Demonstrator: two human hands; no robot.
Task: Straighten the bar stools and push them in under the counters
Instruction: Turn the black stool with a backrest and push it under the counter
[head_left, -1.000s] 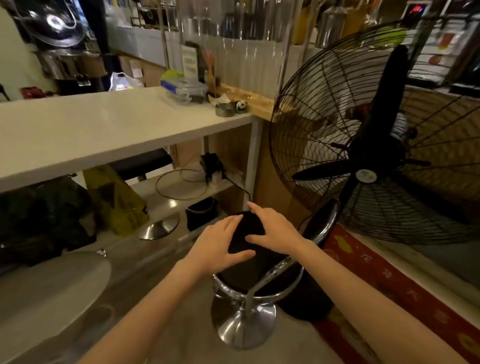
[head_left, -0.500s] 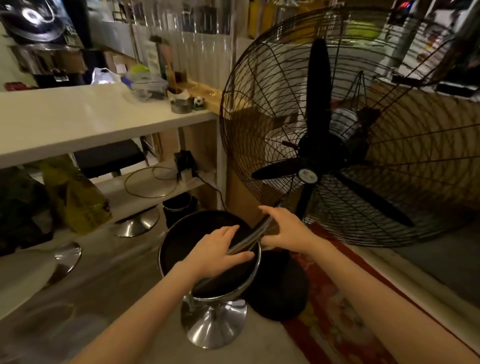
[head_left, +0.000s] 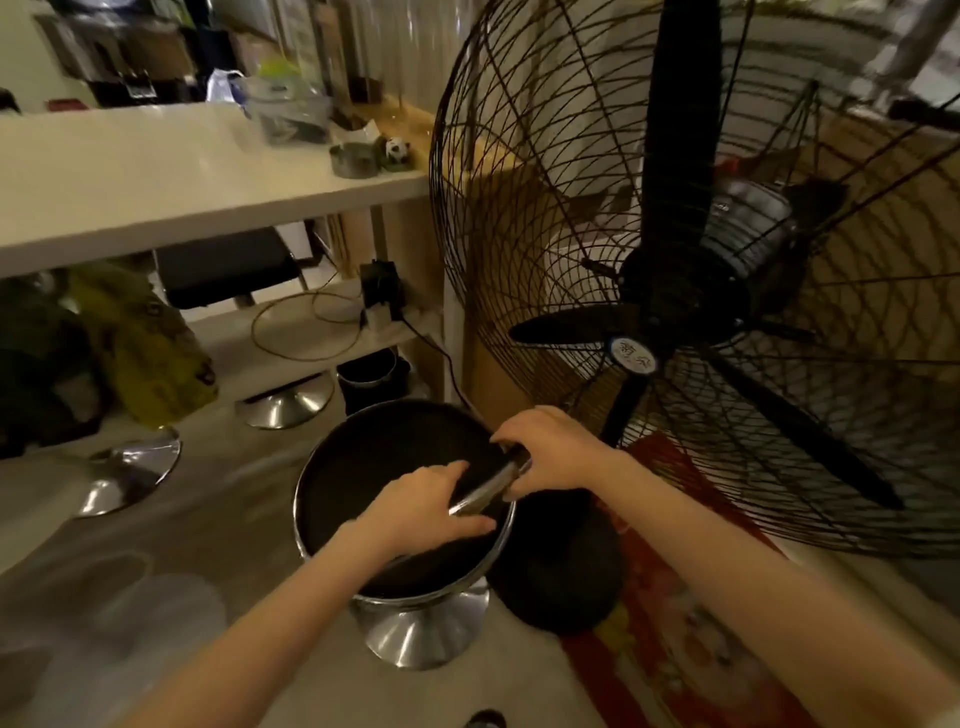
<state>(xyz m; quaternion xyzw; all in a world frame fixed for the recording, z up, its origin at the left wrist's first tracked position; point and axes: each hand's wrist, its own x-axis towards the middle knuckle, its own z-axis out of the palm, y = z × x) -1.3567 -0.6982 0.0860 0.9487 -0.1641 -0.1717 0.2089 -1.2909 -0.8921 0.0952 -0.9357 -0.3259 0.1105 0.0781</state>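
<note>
Both hands, left hand (head_left: 426, 506) and right hand (head_left: 550, 449), curl fingers round the bar stool's (head_left: 384, 488) chrome backrest rail (head_left: 491, 486) (near counter (head_left: 156, 176)).

The only marking with visible characters was the round white badge (head_left: 630, 355) at the hub of the black pedestal fan (head_left: 675, 291) on the right. It carried two blue characters, possibly Chinese, too blurred to read. No other text, number or brand was legible.
</note>
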